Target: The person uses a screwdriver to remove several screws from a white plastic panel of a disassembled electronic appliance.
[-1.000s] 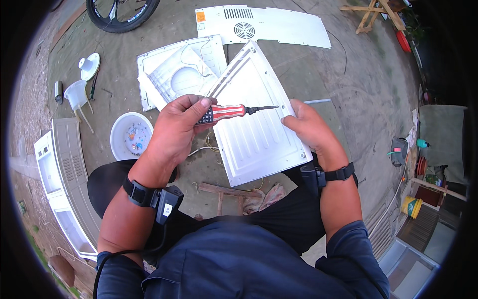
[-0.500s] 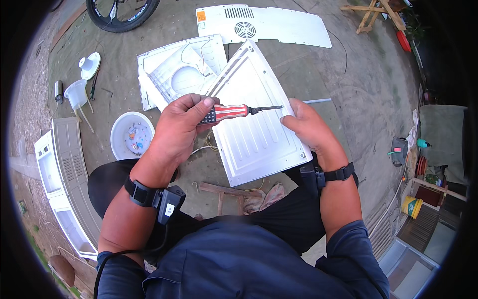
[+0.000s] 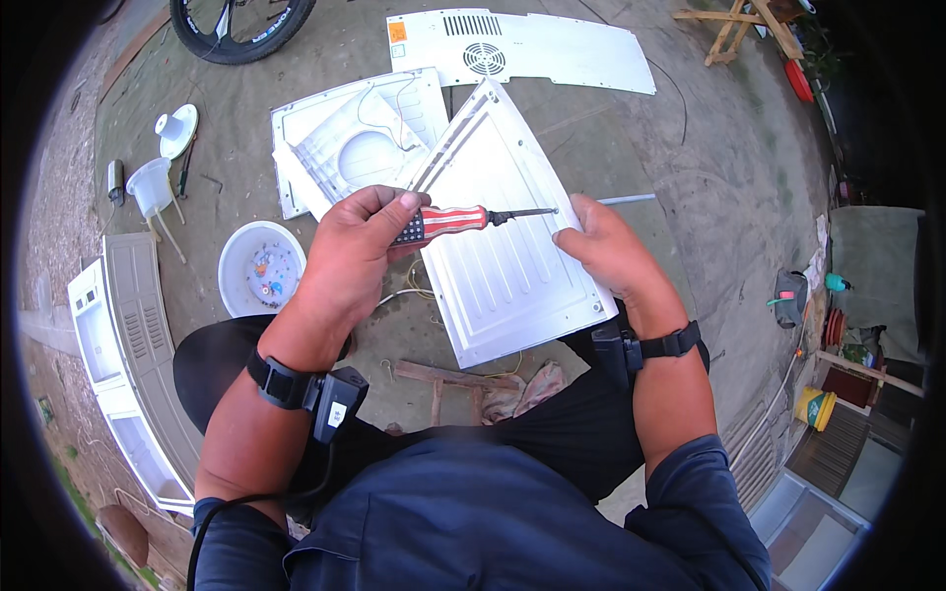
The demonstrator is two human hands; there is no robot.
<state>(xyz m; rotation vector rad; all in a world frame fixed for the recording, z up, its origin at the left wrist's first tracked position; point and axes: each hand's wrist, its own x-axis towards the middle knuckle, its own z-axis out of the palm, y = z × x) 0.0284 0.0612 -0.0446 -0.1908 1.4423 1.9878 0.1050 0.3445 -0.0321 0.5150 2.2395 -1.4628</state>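
- Currently, the left hand (image 3: 350, 261) has its fingers closed around the red, white and blue handle of a screwdriver (image 3: 463, 219), held roughly level.
- Screwdriver shaft: points toward the person's right; its tip sits at the right edge of a white ribbed panel (image 3: 498, 266), just beside the right hand's fingertips.
- Right hand (image 3: 606, 251): fingers curled over the panel's right edge, gripping it.
- Panel position: tilted above the person's lap, its near corner over the dark trousers.
- Ground items: a white moulded back cover (image 3: 350, 138) lies just beyond the panel; a long white vented panel (image 3: 522, 49) lies farther off.
- Left of the left hand: a white bowl (image 3: 258, 268) holding small parts rests on the ground, with a white louvred casing (image 3: 133, 335) near it.
- Top left: a bicycle wheel (image 3: 236, 25).
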